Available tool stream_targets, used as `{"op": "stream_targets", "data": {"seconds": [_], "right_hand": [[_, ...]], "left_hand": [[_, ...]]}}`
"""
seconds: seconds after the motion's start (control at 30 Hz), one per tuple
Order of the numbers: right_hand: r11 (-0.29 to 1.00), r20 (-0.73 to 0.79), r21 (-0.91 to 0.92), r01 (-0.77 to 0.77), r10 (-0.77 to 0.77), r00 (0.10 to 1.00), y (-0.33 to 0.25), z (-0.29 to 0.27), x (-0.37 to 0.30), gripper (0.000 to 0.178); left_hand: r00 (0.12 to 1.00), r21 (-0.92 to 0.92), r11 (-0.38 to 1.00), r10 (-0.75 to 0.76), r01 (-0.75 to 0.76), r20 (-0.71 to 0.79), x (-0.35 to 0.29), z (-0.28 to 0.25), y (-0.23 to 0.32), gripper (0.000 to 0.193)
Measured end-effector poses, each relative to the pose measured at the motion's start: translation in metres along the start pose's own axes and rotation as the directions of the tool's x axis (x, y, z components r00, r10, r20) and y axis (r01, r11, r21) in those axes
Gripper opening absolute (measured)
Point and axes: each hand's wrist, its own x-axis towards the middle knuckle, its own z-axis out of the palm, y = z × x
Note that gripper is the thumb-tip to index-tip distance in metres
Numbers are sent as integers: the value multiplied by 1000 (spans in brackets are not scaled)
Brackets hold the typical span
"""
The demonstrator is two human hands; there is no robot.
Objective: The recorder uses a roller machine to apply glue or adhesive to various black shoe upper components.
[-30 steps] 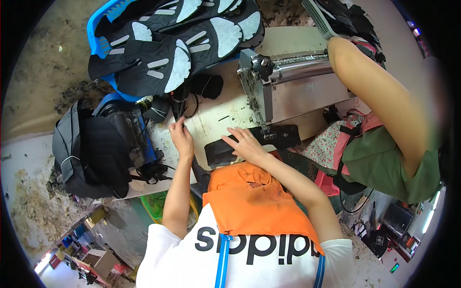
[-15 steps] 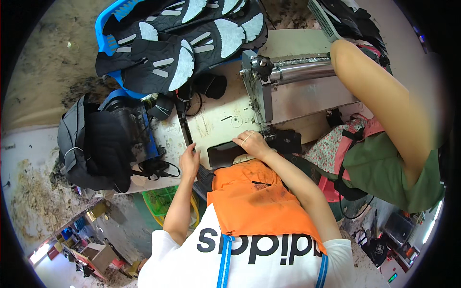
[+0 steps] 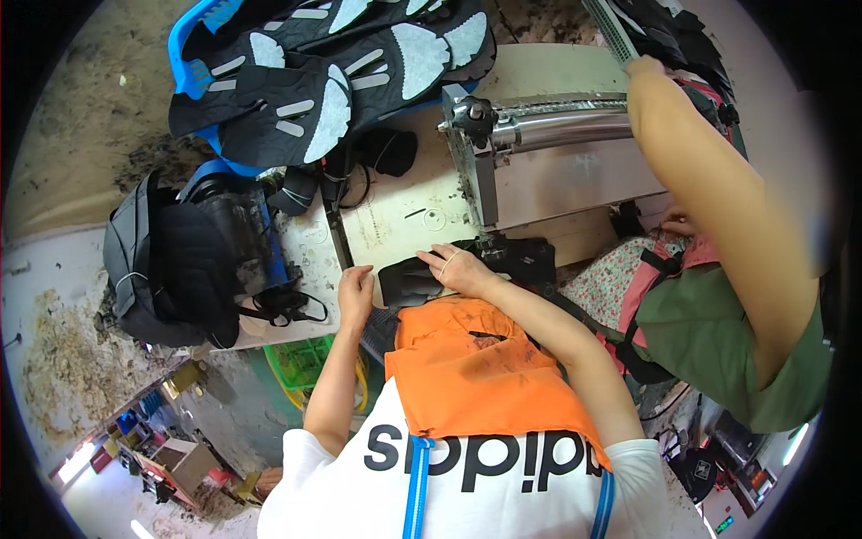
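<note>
left fingers point(image 3: 363, 274) in a loose curl, right fingers point(image 3: 435, 260) palm-down and slightly apart

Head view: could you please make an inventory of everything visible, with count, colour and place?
table: one, whitish, centre
basket: one, blue, upper left
cut pieces with pale patches: several, black, in that basket
rounded bundles: two, black, below that basket
roller machine: one, silver, upper centre
banded stack: one, black, left
crate: one, green, below the table, left
smaller basket: one, grey-green, upper right
co-worker: one, green and floral clothing, right
flat material: at least one piece, black, table's near edge
background clutter: count unclear, mixed colours, lower corners
apron: one, orange, person's front
shirt: one, white, lower centre
left hand: one, bare, table's near edge
right hand: one, bare, over the flat material
</note>
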Motion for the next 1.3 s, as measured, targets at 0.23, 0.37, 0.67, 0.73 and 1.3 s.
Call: {"op": "stream_targets", "data": {"seconds": [0.23, 0.37, 0.67, 0.73, 1.3], "right_hand": [[977, 103, 183, -113, 95, 990, 0, 3, -3, 12], [906, 159, 287, -310, 274, 948, -1, 8, -2, 13], [990, 114, 56, -132, 125, 986, -3, 12, -4, 9], [998, -41, 24, -58, 59, 997, -3, 14, -7, 8], [418, -92, 737, -532, 841, 534, 27, -210, -113, 25]], "left_hand": [[1000, -10, 1000, -16, 16, 20, 15, -3, 15, 22], [998, -24, 998, -54, 55, 15, 20, -4, 11, 23], [995, -123, 988, -96, 95, 4, 11, 1, -16, 25], [995, -71, 992, -103, 103, 1, 9, 2, -19, 25], [769, -260, 733, 636, -629, -64, 164, -65, 256, 21]]}}
